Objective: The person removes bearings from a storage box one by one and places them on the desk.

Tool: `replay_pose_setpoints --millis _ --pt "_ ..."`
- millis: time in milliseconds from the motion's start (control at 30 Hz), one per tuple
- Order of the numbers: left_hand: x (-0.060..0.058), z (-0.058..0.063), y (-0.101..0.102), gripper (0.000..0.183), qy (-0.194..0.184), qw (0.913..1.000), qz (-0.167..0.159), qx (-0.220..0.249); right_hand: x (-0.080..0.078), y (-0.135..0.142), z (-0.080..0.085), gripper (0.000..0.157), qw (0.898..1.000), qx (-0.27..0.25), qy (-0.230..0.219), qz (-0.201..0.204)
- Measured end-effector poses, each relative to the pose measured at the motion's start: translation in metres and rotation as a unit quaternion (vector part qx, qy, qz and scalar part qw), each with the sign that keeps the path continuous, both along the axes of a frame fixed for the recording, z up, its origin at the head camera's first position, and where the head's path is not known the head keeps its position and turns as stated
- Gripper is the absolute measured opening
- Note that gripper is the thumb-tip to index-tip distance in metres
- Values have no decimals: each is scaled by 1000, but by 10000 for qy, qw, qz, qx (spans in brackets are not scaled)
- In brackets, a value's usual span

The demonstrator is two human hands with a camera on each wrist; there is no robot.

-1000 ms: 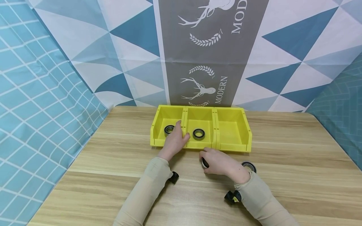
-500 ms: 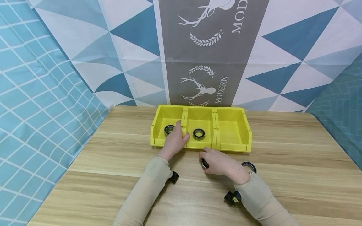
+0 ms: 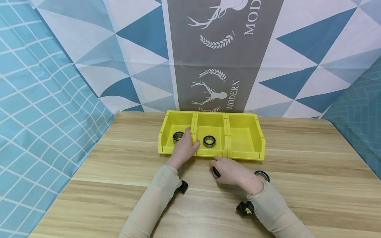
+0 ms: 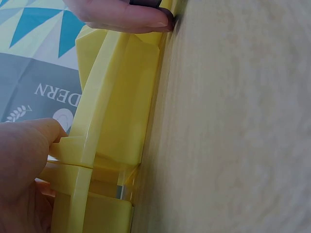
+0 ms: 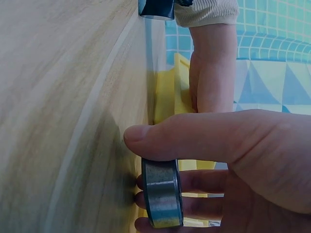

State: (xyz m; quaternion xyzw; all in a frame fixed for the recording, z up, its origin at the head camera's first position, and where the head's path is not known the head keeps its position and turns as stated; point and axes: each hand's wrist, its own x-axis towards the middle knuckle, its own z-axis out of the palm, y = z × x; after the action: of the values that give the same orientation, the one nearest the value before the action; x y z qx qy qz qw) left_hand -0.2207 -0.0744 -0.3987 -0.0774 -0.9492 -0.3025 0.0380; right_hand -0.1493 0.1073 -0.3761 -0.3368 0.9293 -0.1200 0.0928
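Observation:
My left hand (image 3: 184, 147) pinches the divider between the left and middle compartments of a yellow three-compartment bin (image 3: 245, 155). In the left wrist view, thumb and fingers lie on both sides of the yellow wall (image 4: 90, 116). My right hand (image 3: 228, 170) holds a ball bearing (image 5: 163, 191) on edge between thumb and fingers, in front of the middle compartment and close to the tabletop. One bearing (image 3: 175, 138) lies flat in the left compartment, partly behind my left hand. Another bearing (image 3: 209, 145) lies flat in the middle compartment. The right compartment holds nothing.
A further bearing (image 3: 266, 174) lies on the wooden table (image 3: 312, 191) beyond my right wrist, partly covered by it. Patterned cloth (image 3: 143, 49) hangs close behind the bin. Black wrist cameras (image 3: 242, 209) sit under both forearms, near the tabletop.

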Motion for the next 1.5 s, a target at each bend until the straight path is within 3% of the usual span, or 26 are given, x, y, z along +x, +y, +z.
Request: replay_pose_setpoints --millis 700,1233,1500 --pt "0 0 0 66 10 10000 6 -24 3 -2 0 31 9997 155 181 -16" --pt "2 2 0 67 -9 10000 -1 -25 1 -4 -1 41 9993 172 43 -341" --pt "1 1 1 68 -35 10000 19 -37 2 -5 0 37 9980 290 -58 -551"
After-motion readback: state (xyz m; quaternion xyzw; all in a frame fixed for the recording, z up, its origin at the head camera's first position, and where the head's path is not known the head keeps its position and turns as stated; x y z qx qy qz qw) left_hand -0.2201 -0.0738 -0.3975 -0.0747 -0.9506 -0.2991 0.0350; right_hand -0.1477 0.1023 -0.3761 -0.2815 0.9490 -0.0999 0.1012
